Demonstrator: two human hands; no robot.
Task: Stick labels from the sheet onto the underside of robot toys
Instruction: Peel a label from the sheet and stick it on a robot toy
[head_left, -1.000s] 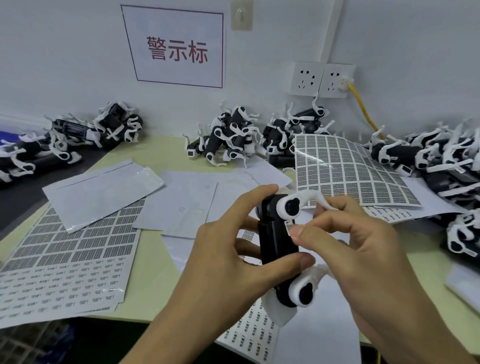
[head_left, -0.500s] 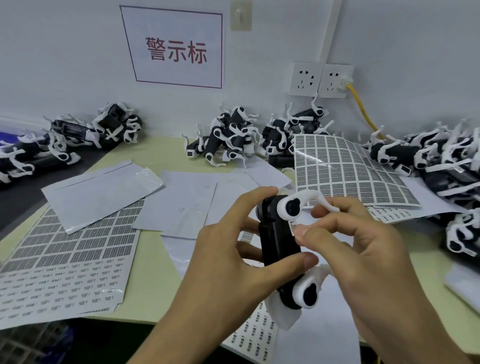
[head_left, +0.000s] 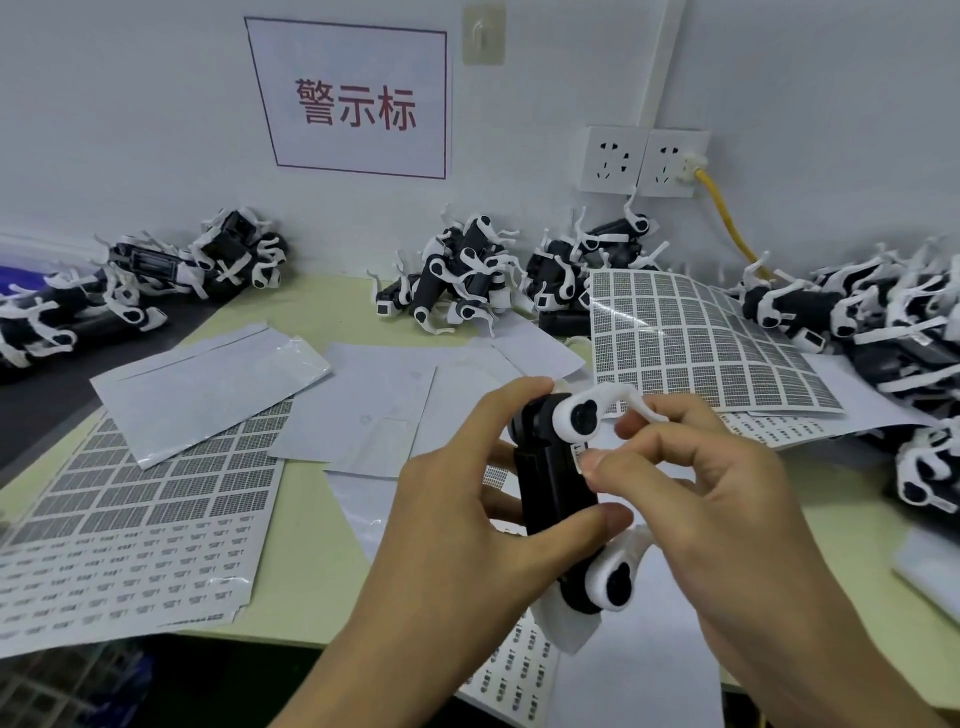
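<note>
Little has shifted: left hand (head_left: 457, 525) still grips the robot toy (head_left: 558, 493), right hand (head_left: 706, 499) pinches a label (head_left: 580, 453) against it, above the sheet-strewn table (head_left: 322, 312).

Your left hand (head_left: 462, 499) covers the left side of the robot toy (head_left: 558, 493), and your right hand (head_left: 696, 499) hides most of the label (head_left: 580, 454) at its edge. The print on the label sheets (head_left: 130, 499) is too small to read. The right toy pile (head_left: 893, 322) and both your forearms run off the frame.
</note>
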